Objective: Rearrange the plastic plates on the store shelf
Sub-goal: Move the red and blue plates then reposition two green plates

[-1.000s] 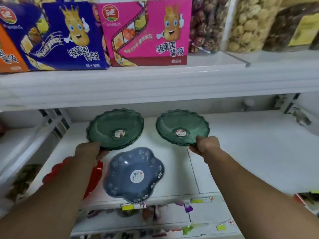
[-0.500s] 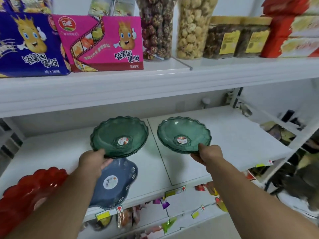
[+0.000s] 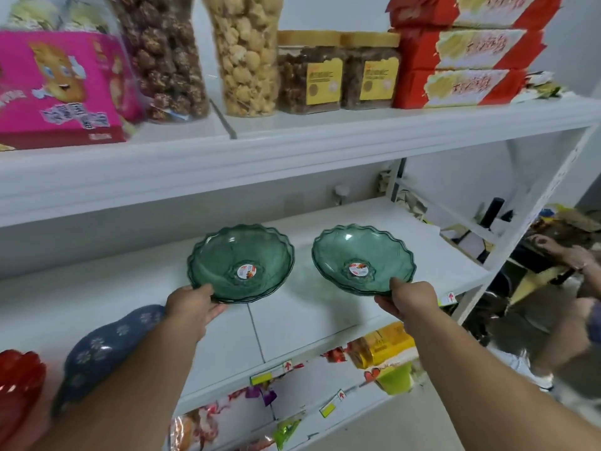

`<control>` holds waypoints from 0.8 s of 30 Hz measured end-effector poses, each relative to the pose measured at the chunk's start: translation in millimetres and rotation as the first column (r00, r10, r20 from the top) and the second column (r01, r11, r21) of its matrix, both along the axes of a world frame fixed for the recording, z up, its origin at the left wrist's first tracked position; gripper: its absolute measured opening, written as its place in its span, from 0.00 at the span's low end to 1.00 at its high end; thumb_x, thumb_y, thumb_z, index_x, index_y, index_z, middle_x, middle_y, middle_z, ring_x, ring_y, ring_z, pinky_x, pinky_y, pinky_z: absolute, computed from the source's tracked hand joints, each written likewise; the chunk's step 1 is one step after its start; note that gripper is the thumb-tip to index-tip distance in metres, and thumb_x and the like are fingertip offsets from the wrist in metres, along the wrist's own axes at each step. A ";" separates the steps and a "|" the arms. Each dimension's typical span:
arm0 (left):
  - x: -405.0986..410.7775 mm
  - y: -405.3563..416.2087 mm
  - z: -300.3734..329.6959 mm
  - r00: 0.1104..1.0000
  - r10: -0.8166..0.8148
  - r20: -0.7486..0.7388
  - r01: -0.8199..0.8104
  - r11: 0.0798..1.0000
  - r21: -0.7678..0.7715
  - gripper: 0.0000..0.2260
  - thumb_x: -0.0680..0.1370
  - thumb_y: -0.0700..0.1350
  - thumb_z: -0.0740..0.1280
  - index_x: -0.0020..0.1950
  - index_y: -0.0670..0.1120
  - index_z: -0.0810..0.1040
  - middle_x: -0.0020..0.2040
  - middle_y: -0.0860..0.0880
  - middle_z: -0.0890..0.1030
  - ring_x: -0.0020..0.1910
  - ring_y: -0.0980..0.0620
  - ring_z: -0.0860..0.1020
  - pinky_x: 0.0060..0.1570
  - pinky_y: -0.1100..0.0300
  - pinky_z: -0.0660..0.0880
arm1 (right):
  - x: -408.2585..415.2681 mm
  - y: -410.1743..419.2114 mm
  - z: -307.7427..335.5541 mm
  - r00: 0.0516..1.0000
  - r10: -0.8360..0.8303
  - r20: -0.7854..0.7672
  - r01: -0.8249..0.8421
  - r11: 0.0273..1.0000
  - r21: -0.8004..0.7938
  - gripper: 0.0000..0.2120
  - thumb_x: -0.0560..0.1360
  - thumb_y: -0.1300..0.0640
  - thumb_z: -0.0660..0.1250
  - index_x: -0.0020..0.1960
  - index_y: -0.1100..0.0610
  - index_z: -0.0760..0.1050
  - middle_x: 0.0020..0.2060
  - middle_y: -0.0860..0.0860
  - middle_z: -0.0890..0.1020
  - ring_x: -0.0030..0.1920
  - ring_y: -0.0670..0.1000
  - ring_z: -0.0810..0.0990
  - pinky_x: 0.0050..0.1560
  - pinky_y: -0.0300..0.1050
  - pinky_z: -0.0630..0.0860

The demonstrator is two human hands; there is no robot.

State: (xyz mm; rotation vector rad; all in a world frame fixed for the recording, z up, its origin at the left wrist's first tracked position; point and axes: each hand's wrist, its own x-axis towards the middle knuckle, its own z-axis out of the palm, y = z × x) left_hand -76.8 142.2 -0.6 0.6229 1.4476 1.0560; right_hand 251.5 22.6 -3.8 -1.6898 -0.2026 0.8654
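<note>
A: Two translucent green plastic plates, scalloped rims, glossy, each with a round paper sticker at the centre. Left green plate, right green plate. Each looks like a small nested stack; layered rims show at the near edge.

B: Position?

A: Side by side over the white middle shelf, apart from each other, tilted toward the camera. Whether they touch the shelf, I cannot tell.

B: Hands?

A: Left hand pinches the near rim of the left one, thumb on top, fingers beneath. Right hand grips the right one's near rim the same way.

B: Other plates?

A: A blue flower-shaped plastic plate with white floral print lies left, partly behind the left forearm. A glossy red lobed plastic plate sits at the far left edge.
</note>
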 end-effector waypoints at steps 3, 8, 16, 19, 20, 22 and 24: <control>42.4 -8.9 -1.2 0.999 0.036 0.013 -0.036 0.999 -0.024 0.08 0.79 0.32 0.62 0.56 0.39 0.71 0.48 0.39 0.80 0.37 0.46 0.80 0.29 0.60 0.81 | 39.4 -7.0 1.1 1.000 0.011 0.005 -0.011 1.000 -0.026 0.07 0.79 0.62 0.63 0.46 0.65 0.76 0.34 0.63 0.83 0.21 0.54 0.82 0.31 0.45 0.82; 109.8 -22.5 -8.2 0.997 0.076 0.029 -0.074 0.995 -0.066 0.14 0.78 0.33 0.63 0.64 0.37 0.72 0.49 0.38 0.81 0.45 0.42 0.83 0.49 0.55 0.82 | 108.4 -9.8 -2.0 0.998 0.054 0.017 -0.053 0.997 -0.061 0.10 0.79 0.60 0.63 0.52 0.68 0.76 0.27 0.61 0.84 0.21 0.55 0.82 0.37 0.49 0.83; 176.5 -26.2 -15.9 0.991 0.108 -0.080 -0.113 0.992 -0.059 0.05 0.78 0.33 0.65 0.54 0.37 0.75 0.42 0.39 0.81 0.38 0.44 0.82 0.30 0.54 0.81 | 182.3 4.3 -10.3 0.992 0.124 0.003 -0.123 0.988 -0.095 0.11 0.77 0.61 0.63 0.52 0.69 0.77 0.24 0.59 0.83 0.23 0.56 0.83 0.47 0.56 0.83; 188.7 -11.9 -22.1 0.985 0.125 -0.116 -0.132 0.990 -0.049 0.02 0.76 0.35 0.67 0.48 0.37 0.77 0.36 0.40 0.84 0.38 0.42 0.83 0.38 0.50 0.83 | 199.0 23.2 -15.1 0.992 0.127 -0.004 -0.127 0.989 -0.069 0.10 0.77 0.62 0.63 0.53 0.69 0.76 0.28 0.61 0.84 0.22 0.56 0.82 0.47 0.57 0.83; 190.8 -4.4 -26.7 0.982 0.131 -0.137 -0.138 0.990 -0.041 0.03 0.75 0.37 0.68 0.46 0.37 0.79 0.33 0.40 0.84 0.39 0.40 0.84 0.45 0.46 0.83 | 202.8 30.1 -15.9 0.991 0.132 -0.004 -0.132 0.990 -0.057 0.10 0.78 0.62 0.63 0.53 0.69 0.75 0.31 0.63 0.84 0.22 0.55 0.82 0.45 0.55 0.84; 194.8 11.3 -37.2 0.977 0.125 -0.172 -0.132 0.991 -0.032 0.05 0.74 0.40 0.69 0.44 0.38 0.80 0.31 0.41 0.84 0.42 0.38 0.85 0.53 0.40 0.79 | 209.7 45.4 -18.7 0.990 0.142 -0.004 -0.142 0.989 -0.042 0.08 0.79 0.63 0.63 0.53 0.68 0.74 0.36 0.63 0.83 0.21 0.54 0.82 0.43 0.53 0.83; 204.2 23.6 -42.3 0.980 0.129 -0.152 -0.133 0.991 -0.019 0.05 0.75 0.40 0.69 0.42 0.40 0.79 0.32 0.41 0.85 0.40 0.39 0.85 0.53 0.43 0.80 | 217.2 61.8 -22.3 0.988 0.151 0.000 -0.151 0.988 -0.043 0.07 0.79 0.62 0.63 0.52 0.67 0.74 0.37 0.63 0.83 0.22 0.54 0.82 0.45 0.53 0.83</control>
